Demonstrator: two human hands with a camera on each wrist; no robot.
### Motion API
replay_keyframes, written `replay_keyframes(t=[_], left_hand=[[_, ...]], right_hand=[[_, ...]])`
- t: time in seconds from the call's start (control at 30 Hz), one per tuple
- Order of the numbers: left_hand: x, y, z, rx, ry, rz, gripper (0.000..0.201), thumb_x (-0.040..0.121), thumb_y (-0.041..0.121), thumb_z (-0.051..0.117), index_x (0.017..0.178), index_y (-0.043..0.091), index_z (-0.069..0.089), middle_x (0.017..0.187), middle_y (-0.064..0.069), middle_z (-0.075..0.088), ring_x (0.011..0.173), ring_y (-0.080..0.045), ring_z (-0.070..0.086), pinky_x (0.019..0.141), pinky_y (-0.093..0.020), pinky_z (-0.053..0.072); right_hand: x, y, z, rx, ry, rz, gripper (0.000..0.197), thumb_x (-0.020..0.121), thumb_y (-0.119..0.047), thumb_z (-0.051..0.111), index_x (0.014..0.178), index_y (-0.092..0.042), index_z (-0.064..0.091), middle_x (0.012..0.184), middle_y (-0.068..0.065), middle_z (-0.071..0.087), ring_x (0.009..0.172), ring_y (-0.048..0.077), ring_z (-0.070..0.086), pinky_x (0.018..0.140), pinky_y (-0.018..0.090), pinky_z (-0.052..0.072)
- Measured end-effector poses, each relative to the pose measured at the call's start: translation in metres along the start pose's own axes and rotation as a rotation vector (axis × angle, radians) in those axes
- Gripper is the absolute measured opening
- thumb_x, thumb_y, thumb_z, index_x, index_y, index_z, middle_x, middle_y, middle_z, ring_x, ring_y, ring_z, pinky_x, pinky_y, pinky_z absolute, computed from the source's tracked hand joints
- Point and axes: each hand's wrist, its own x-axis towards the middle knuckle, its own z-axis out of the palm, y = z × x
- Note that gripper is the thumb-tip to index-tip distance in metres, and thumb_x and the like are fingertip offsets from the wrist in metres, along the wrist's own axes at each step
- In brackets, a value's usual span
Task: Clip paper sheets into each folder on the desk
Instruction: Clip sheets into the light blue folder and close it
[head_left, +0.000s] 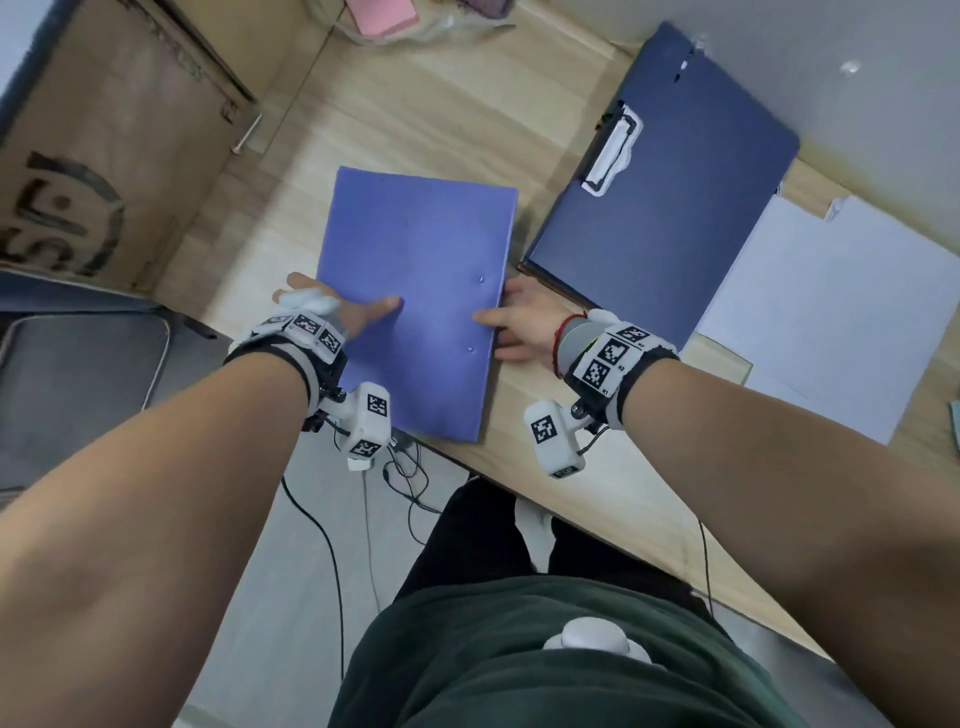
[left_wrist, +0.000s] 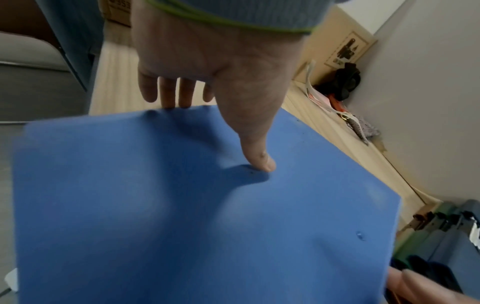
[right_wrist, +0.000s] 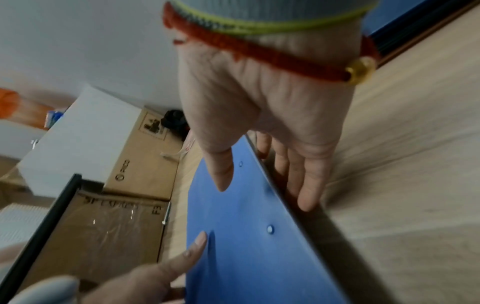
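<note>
A closed light blue folder (head_left: 415, 306) lies on the wooden desk (head_left: 415, 114), its near end past the front edge. My left hand (head_left: 343, 306) holds its left edge, thumb (left_wrist: 259, 160) on the cover and fingers (left_wrist: 171, 96) past the edge. My right hand (head_left: 501, 325) holds the right edge beside two rivets, thumb (right_wrist: 221, 174) on top and fingers (right_wrist: 306, 185) along the desk under the edge. To the right lies an open dark blue folder (head_left: 675, 218) with a white spring clip (head_left: 613, 150). White paper sheets (head_left: 831, 312) lie further right.
A large cardboard box (head_left: 104, 156) stands at the desk's left side. A plastic bag with something pink (head_left: 384, 21) sits at the back. A grey seat (head_left: 78, 389) is below left, and cables (head_left: 405, 478) hang under the desk's front edge.
</note>
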Motion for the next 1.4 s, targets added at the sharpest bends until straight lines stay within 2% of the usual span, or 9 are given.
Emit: replay_keyframes(t=[0.2, 0.4, 0.53, 0.63, 0.83, 0.93, 1.07, 1.2, 1.4], left_hand=[[-0.026, -0.009, 0.005, 0.102, -0.008, 0.097, 0.114, 0.053, 0.099, 0.042, 0.118, 0.006, 0.048, 0.096, -0.012, 0.060, 0.062, -0.024, 0.053, 0.050, -0.034, 0.037], [-0.067, 0.038, 0.000, -0.034, 0.082, 0.318, 0.116, 0.053, 0.103, 0.027, 0.119, 0.011, 0.050, 0.106, -0.012, 0.065, 0.089, -0.035, 0.063, 0.077, -0.039, 0.049], [-0.118, 0.110, -0.009, -0.178, 0.036, 0.638, 0.128, 0.038, 0.109, 0.027, 0.094, -0.003, 0.056, 0.083, -0.026, 0.064, 0.071, -0.039, 0.066, 0.066, -0.039, 0.051], [-0.200, 0.146, -0.030, -0.152, 0.055, 0.817, 0.116, 0.045, 0.105, 0.031, 0.081, -0.003, 0.052, 0.054, -0.010, 0.050, 0.056, -0.030, 0.064, 0.063, -0.036, 0.052], [-0.324, 0.207, -0.021, -0.175, -0.001, 1.051, 0.087, 0.054, 0.093, 0.051, 0.074, 0.009, 0.060, 0.068, -0.005, 0.063, 0.065, -0.025, 0.069, 0.056, -0.036, 0.061], [-0.358, 0.224, -0.004, -0.171, 0.063, 1.105, 0.065, 0.071, 0.076, 0.057, 0.068, 0.013, 0.044, 0.061, -0.003, 0.054, 0.056, -0.020, 0.054, 0.049, -0.024, 0.041], [-0.369, 0.235, 0.030, -0.041, 0.168, 1.080, 0.029, 0.075, 0.046, 0.056, 0.071, 0.018, 0.050, 0.073, -0.005, 0.059, 0.072, -0.030, 0.060, 0.070, -0.032, 0.049], [-0.365, 0.230, 0.075, -0.149, -0.050, 1.017, 0.035, 0.084, 0.031, 0.063, 0.109, 0.006, 0.063, 0.106, -0.012, 0.069, 0.094, -0.034, 0.067, 0.086, -0.042, 0.056], [-0.337, 0.212, 0.122, -0.324, -0.227, 0.857, 0.054, 0.069, 0.041, 0.057, 0.107, 0.002, 0.055, 0.105, -0.014, 0.067, 0.086, -0.032, 0.064, 0.089, -0.054, 0.054]], right_hand=[[-0.024, -0.014, -0.002, -0.102, -0.060, -0.130, 0.057, 0.069, -0.027, 0.073, 0.124, -0.024, 0.055, 0.120, -0.004, 0.068, 0.104, 0.023, 0.070, 0.087, 0.053, 0.057], [-0.088, -0.032, -0.045, -0.006, -0.016, -0.300, 0.047, 0.084, -0.009, 0.069, 0.127, -0.018, 0.051, 0.119, 0.004, 0.070, 0.099, 0.027, 0.072, 0.084, 0.055, 0.057], [-0.140, -0.032, -0.083, 0.105, 0.033, -0.409, 0.031, 0.082, -0.006, 0.065, 0.110, -0.014, 0.052, 0.103, 0.013, 0.070, 0.087, 0.028, 0.072, 0.069, 0.041, 0.059], [-0.178, -0.030, -0.111, 0.126, 0.100, -0.478, 0.032, 0.075, -0.010, 0.065, 0.103, -0.017, 0.050, 0.093, 0.012, 0.064, 0.079, 0.027, 0.064, 0.068, 0.041, 0.055], [-0.251, -0.003, -0.180, 0.242, 0.208, -0.592, 0.035, 0.090, -0.026, 0.064, 0.121, -0.014, 0.056, 0.092, -0.002, 0.066, 0.077, 0.021, 0.064, 0.060, 0.033, 0.054], [-0.275, 0.014, -0.204, 0.280, 0.222, -0.596, 0.028, 0.097, -0.029, 0.056, 0.122, -0.017, 0.057, 0.101, 0.004, 0.072, 0.089, 0.029, 0.070, 0.071, 0.039, 0.058], [-0.285, 0.052, -0.236, 0.308, 0.303, -0.503, 0.013, 0.097, -0.022, 0.056, 0.110, -0.023, 0.058, 0.109, 0.006, 0.074, 0.089, 0.026, 0.069, 0.083, 0.040, 0.056], [-0.267, 0.113, -0.270, 0.311, 0.516, -0.290, 0.011, 0.093, -0.020, 0.061, 0.102, -0.022, 0.057, 0.099, 0.002, 0.066, 0.087, 0.021, 0.058, 0.083, 0.036, 0.051], [-0.238, 0.204, -0.284, 0.239, 0.545, 0.074, 0.025, 0.091, -0.032, 0.063, 0.110, -0.021, 0.052, 0.116, 0.002, 0.053, 0.107, 0.022, 0.055, 0.098, 0.040, 0.050]])
